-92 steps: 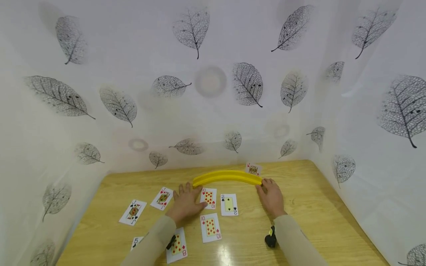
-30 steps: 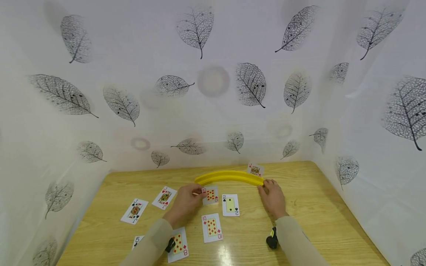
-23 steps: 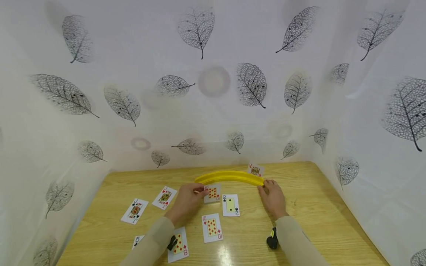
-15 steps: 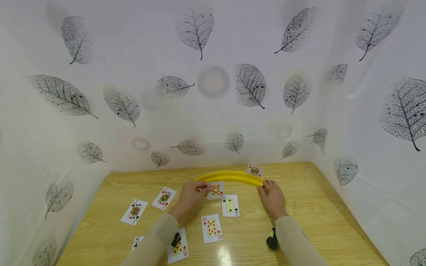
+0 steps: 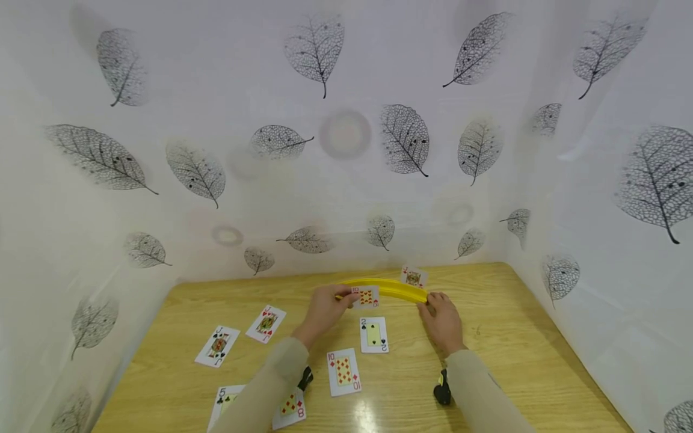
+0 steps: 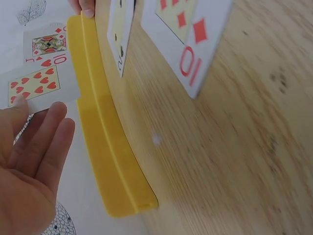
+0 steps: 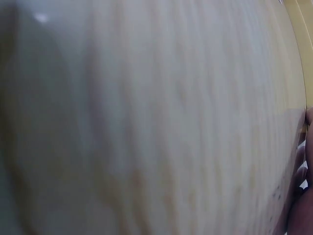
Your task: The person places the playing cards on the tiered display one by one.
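My left hand [image 5: 325,310] pinches the ten of hearts [image 5: 366,297] by its left edge, between thumb and fingers. The card is raised and overlaps the yellow curved card holder [image 5: 397,288]. In the left wrist view the ten of hearts [image 6: 36,83] is close beside the holder's groove, near the jack of diamonds [image 6: 46,43]. That jack stands at the holder's right part in the head view. My right hand [image 5: 445,322] grips the holder's right end with thumb and fingers. Only a dark sliver of the right hand [image 7: 307,166] shows in the right wrist view.
Face up on the wooden table [image 5: 503,355] lie the two of spades [image 5: 374,335], ten of diamonds [image 5: 343,371], jack of spades [image 5: 217,346], jack of hearts [image 5: 266,323], five of clubs [image 5: 226,400] and eight of diamonds [image 5: 292,412]. A leaf-patterned curtain [image 5: 346,198] surrounds the table.
My left hand, earlier spread by the holder's left end, has picked up the ten of hearts from the table and carried it rightward to the holder. The right hand has stayed put.
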`<action>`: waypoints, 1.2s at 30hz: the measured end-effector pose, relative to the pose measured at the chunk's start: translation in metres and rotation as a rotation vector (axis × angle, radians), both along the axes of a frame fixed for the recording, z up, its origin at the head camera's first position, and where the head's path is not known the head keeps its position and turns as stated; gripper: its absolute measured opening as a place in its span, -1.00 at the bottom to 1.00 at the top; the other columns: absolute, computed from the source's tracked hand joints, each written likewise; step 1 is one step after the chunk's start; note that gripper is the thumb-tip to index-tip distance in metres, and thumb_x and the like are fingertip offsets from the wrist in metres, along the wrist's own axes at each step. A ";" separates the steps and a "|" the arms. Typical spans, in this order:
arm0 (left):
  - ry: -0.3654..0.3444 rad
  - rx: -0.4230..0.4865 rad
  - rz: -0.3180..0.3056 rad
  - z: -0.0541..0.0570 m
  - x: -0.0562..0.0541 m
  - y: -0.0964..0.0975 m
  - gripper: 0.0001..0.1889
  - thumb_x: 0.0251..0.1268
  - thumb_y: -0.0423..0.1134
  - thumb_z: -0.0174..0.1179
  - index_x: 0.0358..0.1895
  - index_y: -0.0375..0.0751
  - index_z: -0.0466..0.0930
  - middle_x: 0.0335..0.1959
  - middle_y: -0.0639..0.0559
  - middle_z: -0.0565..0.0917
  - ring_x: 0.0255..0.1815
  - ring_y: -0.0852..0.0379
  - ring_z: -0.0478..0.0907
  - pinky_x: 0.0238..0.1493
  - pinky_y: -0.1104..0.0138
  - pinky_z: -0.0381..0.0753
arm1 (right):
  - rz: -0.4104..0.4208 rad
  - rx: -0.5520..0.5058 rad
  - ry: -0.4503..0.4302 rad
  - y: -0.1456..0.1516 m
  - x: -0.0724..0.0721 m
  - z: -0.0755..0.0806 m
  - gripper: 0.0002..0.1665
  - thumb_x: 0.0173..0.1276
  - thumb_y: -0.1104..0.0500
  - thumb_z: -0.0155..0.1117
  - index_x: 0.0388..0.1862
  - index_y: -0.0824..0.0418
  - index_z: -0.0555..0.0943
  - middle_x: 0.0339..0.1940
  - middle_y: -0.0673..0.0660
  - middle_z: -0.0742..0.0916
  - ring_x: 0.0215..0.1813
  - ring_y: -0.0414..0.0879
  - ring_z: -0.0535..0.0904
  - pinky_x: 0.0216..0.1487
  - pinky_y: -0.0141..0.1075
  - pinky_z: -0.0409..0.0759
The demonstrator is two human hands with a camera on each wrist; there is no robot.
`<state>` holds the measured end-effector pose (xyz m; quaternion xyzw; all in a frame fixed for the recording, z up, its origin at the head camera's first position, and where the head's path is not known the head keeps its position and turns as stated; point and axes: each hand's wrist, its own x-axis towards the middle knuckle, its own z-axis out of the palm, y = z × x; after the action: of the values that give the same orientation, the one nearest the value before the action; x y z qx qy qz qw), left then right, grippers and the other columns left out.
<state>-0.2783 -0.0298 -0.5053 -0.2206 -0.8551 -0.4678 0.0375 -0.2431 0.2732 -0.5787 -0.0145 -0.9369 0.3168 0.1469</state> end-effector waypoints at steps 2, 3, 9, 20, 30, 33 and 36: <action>0.021 0.003 -0.023 0.001 -0.001 0.004 -0.83 0.53 -0.20 0.29 -0.13 -0.22 0.80 -0.22 -0.19 0.83 -0.28 0.07 0.76 -0.28 0.44 0.72 | 0.003 0.004 0.005 0.000 -0.001 -0.001 -0.36 0.67 0.00 0.15 0.42 0.50 0.50 0.46 0.48 0.56 0.57 0.44 0.34 0.57 0.34 0.30; 0.030 0.009 -0.033 0.000 -0.002 0.006 -0.84 0.53 -0.22 0.28 -0.13 -0.24 0.78 -0.21 -0.20 0.82 -0.28 0.07 0.76 -0.28 0.44 0.72 | 0.006 0.005 0.005 0.001 -0.001 -0.002 -0.35 0.67 0.00 0.15 0.42 0.50 0.50 0.46 0.48 0.56 0.56 0.44 0.35 0.57 0.33 0.30; 0.016 0.045 -0.036 -0.003 -0.009 0.018 -0.85 0.58 -0.28 0.22 -0.09 -0.24 0.76 -0.16 -0.22 0.81 -0.19 -0.07 0.78 -0.23 0.43 0.74 | 0.017 0.019 0.008 0.002 -0.002 -0.003 -0.36 0.67 0.00 0.14 0.43 0.51 0.49 0.45 0.47 0.57 0.56 0.43 0.36 0.58 0.32 0.31; -0.044 0.051 -0.035 0.006 -0.010 0.036 -0.79 0.62 -0.28 0.15 -0.03 -0.35 0.73 -0.13 -0.32 0.79 -0.10 -0.29 0.74 -0.24 0.42 0.69 | 0.002 0.014 -0.021 -0.001 0.002 0.002 -0.35 0.67 0.02 0.14 0.45 0.52 0.46 0.48 0.48 0.54 0.59 0.44 0.32 0.62 0.30 0.25; 0.004 0.003 -0.022 0.004 -0.013 0.051 -0.78 0.63 -0.24 0.14 -0.01 -0.29 0.74 -0.19 -0.25 0.79 -0.35 0.17 0.59 -0.32 0.44 0.64 | -0.001 0.014 -0.035 -0.003 0.003 0.005 -0.36 0.67 0.05 0.16 0.45 0.52 0.46 0.48 0.47 0.54 0.60 0.43 0.31 0.62 0.30 0.25; 0.009 -0.001 -0.020 0.002 -0.015 0.056 -0.79 0.63 -0.23 0.14 -0.02 -0.26 0.74 -0.20 -0.25 0.79 -0.39 0.25 0.52 -0.33 0.44 0.62 | -0.002 0.012 -0.040 -0.003 0.003 0.005 -0.36 0.67 0.04 0.15 0.46 0.51 0.45 0.49 0.47 0.53 0.60 0.42 0.31 0.62 0.29 0.25; -0.001 0.010 -0.025 0.000 -0.017 0.061 -0.79 0.63 -0.24 0.15 -0.03 -0.28 0.74 -0.22 -0.26 0.78 -0.44 0.26 0.48 -0.38 0.46 0.60 | -0.005 0.009 -0.046 -0.002 0.003 0.005 -0.36 0.68 0.04 0.15 0.47 0.51 0.44 0.50 0.46 0.52 0.61 0.41 0.30 0.62 0.29 0.25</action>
<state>-0.2957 0.0313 -0.5057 -0.2309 -0.8498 -0.4728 0.0323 -0.2403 0.2708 -0.5737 -0.0233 -0.9415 0.3117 0.1260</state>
